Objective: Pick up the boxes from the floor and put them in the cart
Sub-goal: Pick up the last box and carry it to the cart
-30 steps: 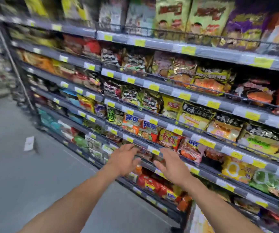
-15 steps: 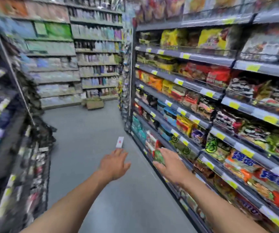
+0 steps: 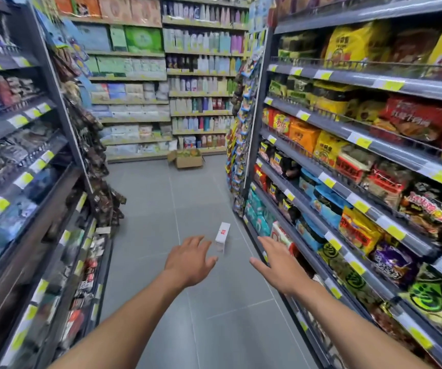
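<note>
Your right: tall shelf run (image 3: 347,130) packed with snack and noodle packs, yellow price tags on rails. Your left: darker shelf run (image 3: 28,145), packets blurred. Far end: wall shelving (image 3: 161,75) with bottles and boxes. Grey tiled floor (image 3: 161,203) between runs. Open cardboard carton (image 3: 186,161) on floor at far end. Your left grip (image 3: 187,259) and right grip (image 3: 278,265) stretched forward, palms down, fingers spread loose, nothing held. Small white box (image 3: 222,235), red mark, upright on floor just beyond left grip's fingertips, between both grips.

Narrow aisle, grey tiled floor (image 3: 147,198); left shelving (image 3: 20,145) and right shelving (image 3: 390,155) stocked (yellow price tags (image 3: 361,141)); far shelves (image 3: 134,75) across the end.
</note>
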